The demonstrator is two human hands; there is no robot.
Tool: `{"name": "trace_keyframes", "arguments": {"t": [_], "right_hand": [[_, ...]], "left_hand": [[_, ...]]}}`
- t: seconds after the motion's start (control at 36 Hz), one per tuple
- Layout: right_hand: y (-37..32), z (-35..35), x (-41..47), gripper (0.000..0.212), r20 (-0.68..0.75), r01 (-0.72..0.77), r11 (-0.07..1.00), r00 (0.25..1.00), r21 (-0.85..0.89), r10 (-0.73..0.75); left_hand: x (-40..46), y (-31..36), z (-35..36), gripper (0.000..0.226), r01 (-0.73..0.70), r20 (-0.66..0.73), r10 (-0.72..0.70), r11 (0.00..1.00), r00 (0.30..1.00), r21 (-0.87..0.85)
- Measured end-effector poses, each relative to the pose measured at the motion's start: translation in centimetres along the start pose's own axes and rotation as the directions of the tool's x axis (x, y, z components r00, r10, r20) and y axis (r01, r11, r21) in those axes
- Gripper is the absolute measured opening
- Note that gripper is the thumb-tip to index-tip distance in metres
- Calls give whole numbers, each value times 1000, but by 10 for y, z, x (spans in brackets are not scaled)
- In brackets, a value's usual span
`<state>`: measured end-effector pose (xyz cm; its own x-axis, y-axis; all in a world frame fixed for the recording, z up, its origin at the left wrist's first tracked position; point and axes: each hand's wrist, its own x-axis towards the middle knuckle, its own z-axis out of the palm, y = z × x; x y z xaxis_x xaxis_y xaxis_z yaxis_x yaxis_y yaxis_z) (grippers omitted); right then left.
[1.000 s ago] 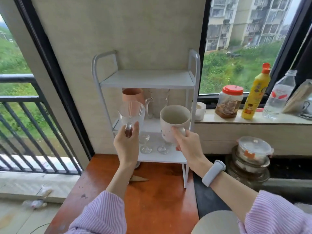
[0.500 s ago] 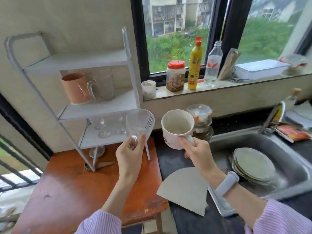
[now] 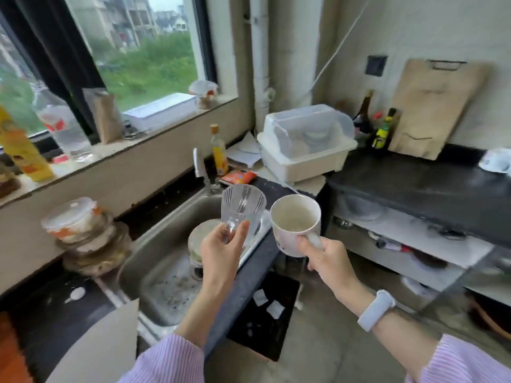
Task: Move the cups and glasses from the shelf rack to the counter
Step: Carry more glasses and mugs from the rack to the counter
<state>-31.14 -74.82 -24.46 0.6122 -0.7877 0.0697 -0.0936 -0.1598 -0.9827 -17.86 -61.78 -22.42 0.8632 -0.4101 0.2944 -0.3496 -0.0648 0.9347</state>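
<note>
Two vessels were in my hands, both held in the air. Item one: clear ribbed glass, gripped low on its body by my left hand, thumb and fingers curled round it. Its long axis stood near upright, tipped a little away from me, mouth pointing up and forward. It hung over the near right part of the steel sink, above a stack of plates lying in the basin.

Item two: white mug, held by its handle in my right hand, fingers wrapped round the handle. Its axis leaned toward me, so I saw straight into the open mouth; the handle pointed down and to the right. It hung just right of the glass, apart from it, over the floor gap between the sink unit and the dark table at the right.

Other entries: faucet behind the sink; white lidded dish box in the corner; wooden cutting board leaning on the wall; stacked lidded containers left of the sink; bottles along the window sill; white band on my right wrist.
</note>
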Motion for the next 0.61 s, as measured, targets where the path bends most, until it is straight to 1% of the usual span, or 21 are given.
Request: {"name": "trace_keyframes", "arguments": {"t": [0.06, 0.14, 0.19, 0.25, 0.33, 0.53, 0.61], "right_hand": [[12, -37, 4, 55, -79, -41, 999, 996, -24, 39], [32, -94, 12, 49, -254, -105, 994, 963, -44, 90], [46, -130, 17, 44, -356, -151, 987, 926, -45, 125], [59, -163, 23, 39, -445, -200, 979, 881, -43, 161], [77, -207, 34, 41, -564, -260, 966, 800, -21, 203], [115, -299, 83, 50, -707, -321, 943, 646, 88, 286], [128, -338, 119, 51, -736, -359, 928, 601, 101, 312]], "left_hand": [[1, 2, 43, 46, 2, 85, -1, 1000, 996, -6], [0, 8, 112, 48, -45, 227, 47, 999, 973, -12], [-1, 13, 159, 49, -51, 321, 59, 998, 945, -32], [0, 15, 203, 48, -22, 415, 45, 998, 909, -60], [4, 15, 266, 51, 19, 538, 36, 995, 842, -96], [24, 18, 412, 51, 28, 671, 34, 996, 741, -81], [41, 17, 475, 47, 26, 716, 36, 997, 697, -75]]}}
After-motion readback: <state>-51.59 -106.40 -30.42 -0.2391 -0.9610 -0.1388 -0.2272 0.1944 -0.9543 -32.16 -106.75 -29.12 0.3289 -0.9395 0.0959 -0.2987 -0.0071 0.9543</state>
